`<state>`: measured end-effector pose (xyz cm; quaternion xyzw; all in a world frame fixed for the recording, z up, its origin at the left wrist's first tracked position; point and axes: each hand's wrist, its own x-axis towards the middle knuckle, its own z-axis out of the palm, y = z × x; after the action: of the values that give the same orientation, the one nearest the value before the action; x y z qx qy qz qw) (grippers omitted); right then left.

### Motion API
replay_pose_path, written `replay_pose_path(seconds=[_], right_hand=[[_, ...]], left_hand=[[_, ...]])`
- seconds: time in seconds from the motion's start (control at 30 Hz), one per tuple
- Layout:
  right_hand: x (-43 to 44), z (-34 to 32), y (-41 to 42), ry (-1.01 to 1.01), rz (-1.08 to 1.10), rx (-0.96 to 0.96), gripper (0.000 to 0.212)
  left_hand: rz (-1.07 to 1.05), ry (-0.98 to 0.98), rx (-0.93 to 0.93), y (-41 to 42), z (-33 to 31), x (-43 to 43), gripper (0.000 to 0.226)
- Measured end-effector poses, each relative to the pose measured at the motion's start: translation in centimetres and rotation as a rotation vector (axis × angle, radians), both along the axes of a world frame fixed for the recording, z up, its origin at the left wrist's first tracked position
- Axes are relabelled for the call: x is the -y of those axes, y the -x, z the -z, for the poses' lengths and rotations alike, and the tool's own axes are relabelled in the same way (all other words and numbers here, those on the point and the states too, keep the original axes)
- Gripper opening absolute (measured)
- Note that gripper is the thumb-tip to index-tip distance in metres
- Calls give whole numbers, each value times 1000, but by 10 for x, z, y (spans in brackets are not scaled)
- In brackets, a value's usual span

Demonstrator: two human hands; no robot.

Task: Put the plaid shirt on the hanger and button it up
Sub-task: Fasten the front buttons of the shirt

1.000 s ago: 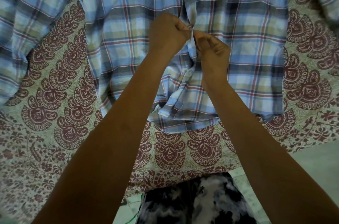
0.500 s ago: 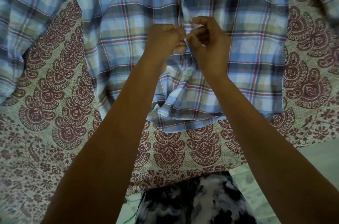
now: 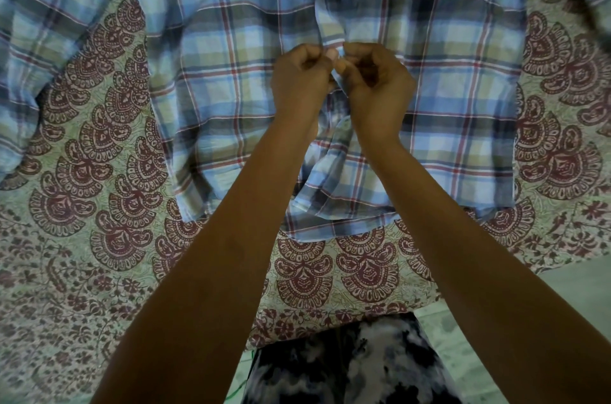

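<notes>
At the bottom edge, dark mottled clothing (image 3: 363, 367) w/ pale floor (image 3: 496, 321) beside it. Past that, a paisley bedspread (image 3: 99, 238) — the plaid shirt (image 3: 456, 79) lies spread on it. At its centre the 2 hands meet — left hand (image 3: 302, 82) & right hand (image 3: 378, 86), fingers curled, pinching the shirt's front edges.
</notes>
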<state>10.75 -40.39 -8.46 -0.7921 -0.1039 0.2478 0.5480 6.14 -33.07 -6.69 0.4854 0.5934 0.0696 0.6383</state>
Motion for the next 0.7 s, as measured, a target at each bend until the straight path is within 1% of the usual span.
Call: replay_pose_path(seconds=[0.13,0.2,0.23,0.27,0.37,0.4,0.47,0.53,0.6,0.67,0.7], right_hand=[[-3,3,-7,13,-63,-142,10],[-4,4,-12,31,-115,-170,11],[-5,4,-14,39,-133,-143,11],[-5,4,-14,54,-156,-73,10],[-2,2,-9,167,-249,234,12],[-1,2,-7,202,-252,291,14],[0,2,-4,246,-224,347,15],[0,1,-1,261,-187,380,16],[-4,-4,0,259,-141,328,16],[-11,-4,-6,304,-140,168,13],[-14,-2,-11,329,-150,52,10]], left_hand=[[-27,-27,-53,7,5,2,16],[-28,-28,-56,8,6,1,18],[-20,-38,-49,7,6,-1,18],[-4,-57,-38,7,7,-1,19],[78,-171,-40,4,7,-3,24],[100,-203,-45,3,8,-2,25],[90,-218,-63,3,10,-1,24],[39,-186,-80,2,14,1,22],[-11,-126,-104,0,18,2,21],[-62,-114,-115,-1,22,4,20],[-65,-149,-120,0,24,5,17]])
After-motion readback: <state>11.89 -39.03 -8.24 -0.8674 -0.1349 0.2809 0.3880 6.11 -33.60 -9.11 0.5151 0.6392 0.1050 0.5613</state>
